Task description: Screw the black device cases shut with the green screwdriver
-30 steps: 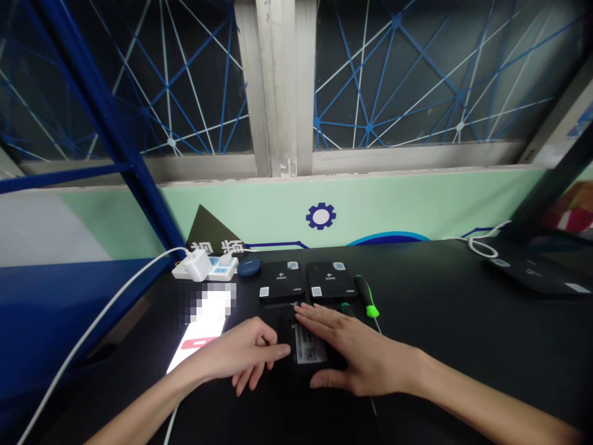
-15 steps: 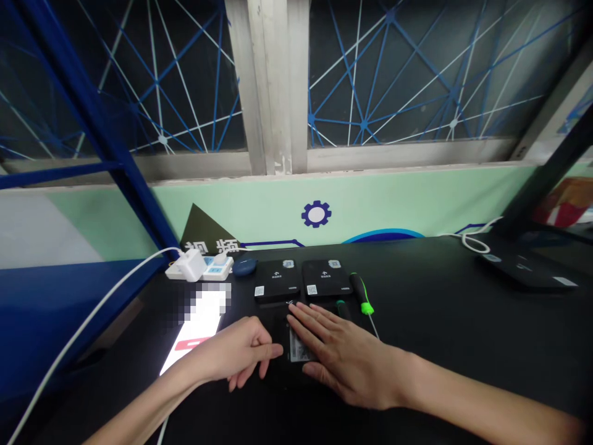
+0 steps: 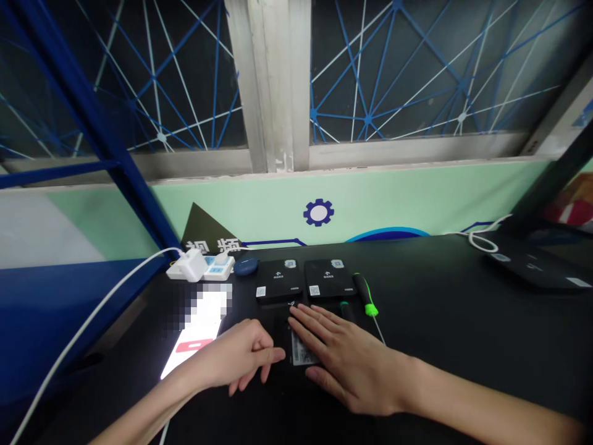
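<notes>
Head view, left to right: a lit phone (image 3: 204, 315) lies on the counter (image 3: 463, 321) beside the left hand (image 3: 248, 355), its fingers curled; whether that grip holds anything, I cannot tell. Near its thumb sits the labelled black device (image 3: 301, 357), under the flat right hand (image 3: 352, 364), fingers extended, clamped on nothing. Just beyond lies a screwdriver (image 3: 363, 292). Steadying the device seems the step in hand; the next move calls for gentle pressure. Compared with a second ago, the right hand covers more of the label (image 3: 300, 349).
</notes>
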### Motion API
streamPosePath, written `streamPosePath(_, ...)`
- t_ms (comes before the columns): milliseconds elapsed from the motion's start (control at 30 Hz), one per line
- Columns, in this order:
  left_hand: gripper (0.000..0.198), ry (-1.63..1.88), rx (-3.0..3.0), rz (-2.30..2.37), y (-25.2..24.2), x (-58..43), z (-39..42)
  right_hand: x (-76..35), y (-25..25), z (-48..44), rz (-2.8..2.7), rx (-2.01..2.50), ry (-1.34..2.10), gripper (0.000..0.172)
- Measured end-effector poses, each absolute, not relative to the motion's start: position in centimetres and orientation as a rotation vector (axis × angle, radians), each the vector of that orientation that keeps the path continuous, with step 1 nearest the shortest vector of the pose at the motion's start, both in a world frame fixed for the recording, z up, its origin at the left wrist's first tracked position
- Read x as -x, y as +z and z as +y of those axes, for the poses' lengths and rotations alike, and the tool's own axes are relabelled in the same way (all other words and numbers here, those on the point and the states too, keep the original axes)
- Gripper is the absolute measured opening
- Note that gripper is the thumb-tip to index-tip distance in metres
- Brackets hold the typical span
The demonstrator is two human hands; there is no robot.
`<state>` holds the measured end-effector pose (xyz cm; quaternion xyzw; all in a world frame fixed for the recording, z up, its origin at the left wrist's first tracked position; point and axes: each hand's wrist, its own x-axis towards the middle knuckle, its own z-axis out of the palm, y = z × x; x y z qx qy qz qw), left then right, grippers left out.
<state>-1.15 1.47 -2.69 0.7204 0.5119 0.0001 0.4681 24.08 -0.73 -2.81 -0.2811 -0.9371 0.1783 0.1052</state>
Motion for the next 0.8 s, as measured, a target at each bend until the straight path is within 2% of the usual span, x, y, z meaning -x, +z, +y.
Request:
streamPosePath(267,0.055,0.013,-1.826,1.235,-2.2,1.5,1.3,-24.3,-1.9,-0.6,-2.710,0.815,0.555,0.066)
streamPosePath(467,0.051,0.172,-1.915,1.127,-2.0,1.3,1.3,-26.1,0.0,1.1,-2.349,0.845,0.344,0.028)
streamPosePath(533,0.050,0.228,-1.928,1.110,-2.0,1.2,1.4,-26.8,0.4,1.9,-2.270,0.955,0.234,0.021)
streamPosePath(667,0.050,0.304,-1.913,1.141,-2.2,1.3,1.6,-27.8,0.0,3.2,-2.176,1.243,0.118,0.029)
streamPosePath(800,0.055,0.365,-1.841,1.169,-2.7,1.6,2.0,-28.0,-1.0,4.0,-2.050,1.426,0.155,0.038)
